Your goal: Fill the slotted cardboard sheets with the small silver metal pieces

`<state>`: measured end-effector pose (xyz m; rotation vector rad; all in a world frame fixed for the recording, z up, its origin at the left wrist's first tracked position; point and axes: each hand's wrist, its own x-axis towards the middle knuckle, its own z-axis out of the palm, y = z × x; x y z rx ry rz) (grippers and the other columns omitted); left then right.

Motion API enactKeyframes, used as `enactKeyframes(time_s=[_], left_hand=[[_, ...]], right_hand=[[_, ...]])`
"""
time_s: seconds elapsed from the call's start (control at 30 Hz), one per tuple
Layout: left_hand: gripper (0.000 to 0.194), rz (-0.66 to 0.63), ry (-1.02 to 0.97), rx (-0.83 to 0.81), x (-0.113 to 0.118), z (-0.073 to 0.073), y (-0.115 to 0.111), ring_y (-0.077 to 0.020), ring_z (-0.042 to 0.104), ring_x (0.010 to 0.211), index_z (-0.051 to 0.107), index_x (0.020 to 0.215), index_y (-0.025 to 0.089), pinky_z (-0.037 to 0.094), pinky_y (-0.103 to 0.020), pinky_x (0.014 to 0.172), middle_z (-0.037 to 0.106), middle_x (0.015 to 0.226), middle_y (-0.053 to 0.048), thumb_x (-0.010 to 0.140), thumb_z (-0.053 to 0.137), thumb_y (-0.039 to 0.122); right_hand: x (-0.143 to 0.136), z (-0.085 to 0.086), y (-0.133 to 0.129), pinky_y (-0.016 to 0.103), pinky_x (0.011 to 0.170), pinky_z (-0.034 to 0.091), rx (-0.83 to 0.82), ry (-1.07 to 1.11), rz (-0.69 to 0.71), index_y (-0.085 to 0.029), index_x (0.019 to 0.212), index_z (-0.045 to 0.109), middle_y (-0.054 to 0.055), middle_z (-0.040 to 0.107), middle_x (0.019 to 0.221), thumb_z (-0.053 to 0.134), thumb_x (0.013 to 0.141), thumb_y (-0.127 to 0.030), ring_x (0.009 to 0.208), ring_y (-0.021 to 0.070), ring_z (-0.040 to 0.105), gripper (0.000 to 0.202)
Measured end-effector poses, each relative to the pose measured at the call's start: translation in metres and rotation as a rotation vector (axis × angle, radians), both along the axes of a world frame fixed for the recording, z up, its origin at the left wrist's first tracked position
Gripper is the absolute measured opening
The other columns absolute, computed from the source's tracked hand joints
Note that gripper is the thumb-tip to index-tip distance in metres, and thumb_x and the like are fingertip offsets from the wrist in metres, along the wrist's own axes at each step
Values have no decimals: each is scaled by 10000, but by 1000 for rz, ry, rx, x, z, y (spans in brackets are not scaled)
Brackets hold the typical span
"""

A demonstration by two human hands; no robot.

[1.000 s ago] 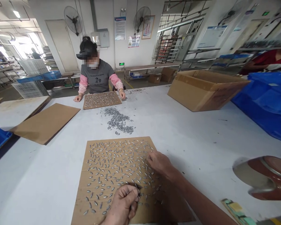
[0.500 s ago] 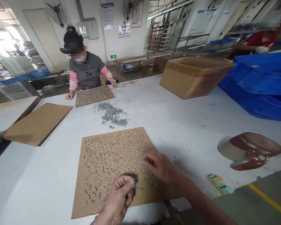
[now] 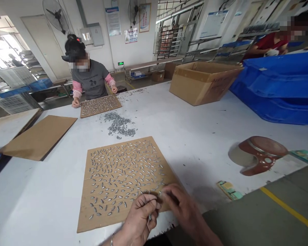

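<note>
A brown cardboard sheet (image 3: 85,205) lies before me, dotted with many small spindle-shaped grey metal pieces (image 3: 120,171) set apart from one another. Over its near right part, my left hand (image 3: 143,215) is closed, palm turned up, and a bit of grey metal shows between its curled fingers. My right hand (image 3: 181,205) comes in from the right with thumb and fingers pinched close to the left fingertips. What the pinch holds, if anything, is hidden. Beyond the sheet lies a loose pile of the same metal pieces (image 3: 118,123).
Across the table (image 3: 53,184), a co-worker (image 3: 91,78) handles another covered cardboard sheet (image 3: 101,106). A bare cardboard sheet (image 3: 41,136) lies at left. To the right are a cardboard box (image 3: 187,85), blue bins (image 3: 277,85) and a brown-and-cream container (image 3: 259,153); another person (image 3: 267,46) is behind.
My right hand has moved from above the sheet's right side down to my left hand's fingertips. The view has shifted slightly. The co-worker's hands have moved a little.
</note>
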<state>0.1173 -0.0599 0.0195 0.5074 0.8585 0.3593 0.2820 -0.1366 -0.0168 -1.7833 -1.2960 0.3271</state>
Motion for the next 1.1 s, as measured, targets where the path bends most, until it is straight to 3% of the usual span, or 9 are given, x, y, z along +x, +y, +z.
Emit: enactKeyframes(time_s=[0.17, 0.33, 0.43, 0.6, 0.73, 1.1], left_hand=[[554, 50, 17, -45, -11, -2, 7, -53, 468, 545, 637, 815, 167, 275, -171, 522, 708, 738, -34, 487, 1018, 402], [533, 70, 18, -49, -19, -8, 11, -47, 481, 544, 642, 822, 159, 288, -161, 525, 701, 727, -27, 507, 1010, 382], [532, 60, 9, -36, -20, -9, 11, -46, 481, 525, 643, 834, 155, 256, -165, 503, 699, 722, -30, 525, 1000, 399], [552, -22, -25, 20, -18, -9, 7, -46, 438, 458, 648, 880, 155, 145, -202, 454, 703, 732, -43, 613, 934, 544], [594, -76, 20, -19, -16, -9, 2, -50, 460, 478, 630, 898, 162, 141, -193, 477, 698, 727, -38, 599, 932, 577], [556, -55, -2, -1, -19, -16, 5, -48, 448, 477, 628, 879, 155, 134, -197, 468, 703, 731, -42, 625, 931, 545]], right_hand=[[42, -18, 41, 375, 853, 534, -168, -86, -42, -238, 804, 646, 65, 733, 868, 497, 925, -364, 867, 231, 697, 230], [42, -31, 61, 363, 798, 525, -255, -173, -74, -240, 739, 601, 59, 719, 802, 481, 880, -304, 796, 219, 673, 196], [42, -32, 54, 372, 824, 533, -195, -151, -110, -247, 803, 610, 65, 735, 852, 519, 882, -367, 841, 232, 686, 170], [53, -26, 20, 344, 755, 542, -140, -88, -176, -248, 896, 651, 73, 729, 892, 507, 942, -421, 801, 218, 697, 230], [53, -22, 3, 350, 784, 531, -217, -189, -76, -246, 883, 690, 67, 723, 898, 484, 963, -338, 832, 217, 688, 239], [32, -14, 26, 359, 846, 449, -396, -447, 13, -246, 826, 678, 45, 703, 889, 463, 989, -214, 871, 221, 663, 272]])
